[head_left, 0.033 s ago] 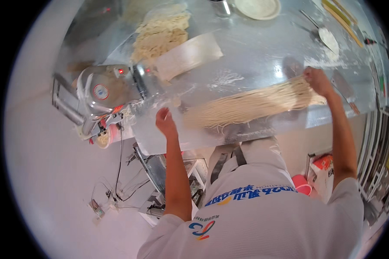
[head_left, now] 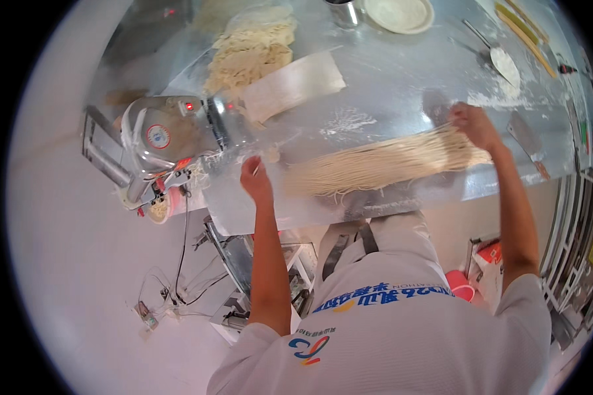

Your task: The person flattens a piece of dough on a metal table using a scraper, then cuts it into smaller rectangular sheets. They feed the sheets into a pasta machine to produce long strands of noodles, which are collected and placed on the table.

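Both hands are stretched wide apart over the steel counter [head_left: 402, 79], with a long bundle of pale noodle strands [head_left: 382, 164] running between them. The right hand [head_left: 474, 125] is closed on the far end of the bundle, where the strands gather under its fingers. The left hand [head_left: 255, 181] sits at the near end; its fingers are curled, but whether they actually pinch the strand ends cannot be told, since the noodles blur there. The bundle lies low across the counter's front part, slanting up from left to right, though it is not clear whether it rests on the steel or hangs just above it.

Left of the left hand stands a metal noodle machine [head_left: 161, 141] with a round dial and small red lights. Behind it, at the back of the counter, lies a heap of cut noodles [head_left: 250, 49], and beside that a flat pale sheet of dough [head_left: 290, 84]. A smear of flour [head_left: 348, 122] marks the steel near the middle. Further back sit a round pale plate [head_left: 400, 13] and a metal cup [head_left: 341, 12]. To the right lie a flat scraper [head_left: 504, 62] and a cleaver [head_left: 526, 138] near the right hand. Cables [head_left: 178, 276] trail on the floor below the machine.
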The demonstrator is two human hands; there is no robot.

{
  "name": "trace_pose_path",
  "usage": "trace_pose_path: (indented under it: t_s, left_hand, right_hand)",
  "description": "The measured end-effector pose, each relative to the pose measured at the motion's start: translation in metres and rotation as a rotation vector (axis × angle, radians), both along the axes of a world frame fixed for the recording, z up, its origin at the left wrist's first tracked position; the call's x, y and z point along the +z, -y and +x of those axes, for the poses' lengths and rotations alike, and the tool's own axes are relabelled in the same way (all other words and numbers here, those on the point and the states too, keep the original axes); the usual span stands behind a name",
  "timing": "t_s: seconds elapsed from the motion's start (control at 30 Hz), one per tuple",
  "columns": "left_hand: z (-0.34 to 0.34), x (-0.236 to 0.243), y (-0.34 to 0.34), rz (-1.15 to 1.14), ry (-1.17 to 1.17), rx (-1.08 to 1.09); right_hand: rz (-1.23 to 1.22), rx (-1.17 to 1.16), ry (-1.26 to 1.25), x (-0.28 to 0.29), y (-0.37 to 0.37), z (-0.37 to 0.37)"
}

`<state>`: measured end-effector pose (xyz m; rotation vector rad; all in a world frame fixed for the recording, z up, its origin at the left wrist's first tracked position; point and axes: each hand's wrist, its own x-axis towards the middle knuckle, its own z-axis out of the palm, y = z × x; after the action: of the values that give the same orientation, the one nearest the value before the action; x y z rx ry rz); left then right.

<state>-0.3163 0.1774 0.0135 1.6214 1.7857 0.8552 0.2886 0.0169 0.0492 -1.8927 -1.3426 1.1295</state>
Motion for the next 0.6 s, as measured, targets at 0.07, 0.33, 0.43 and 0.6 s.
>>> trace_pose_path:
  t_s: [0.07, 0.33, 0.43, 0.6]
  left_hand:
    - [0.049, 0.012, -0.040, -0.057, -0.016, -0.012]
    - [0.079, -0.014, -0.136, -0.026, -0.679, 0.035]
    - [0.089, 0.007, -0.128, -0.047, -0.501, -0.170]
    - [0.076, -0.003, -0.115, 0.060, -0.472, -0.108]
  right_hand:
    - [0.031, -0.037, -0.262, -0.012, -0.042, -0.060]
    - [0.238, -0.328, 0.145, -0.039, -0.230, -0.235]
    - [0.064, -0.342, 0.337, -0.039, -0.245, -0.253]
    - [0.231, -0.495, 0.623, -0.038, -0.249, -0.285]
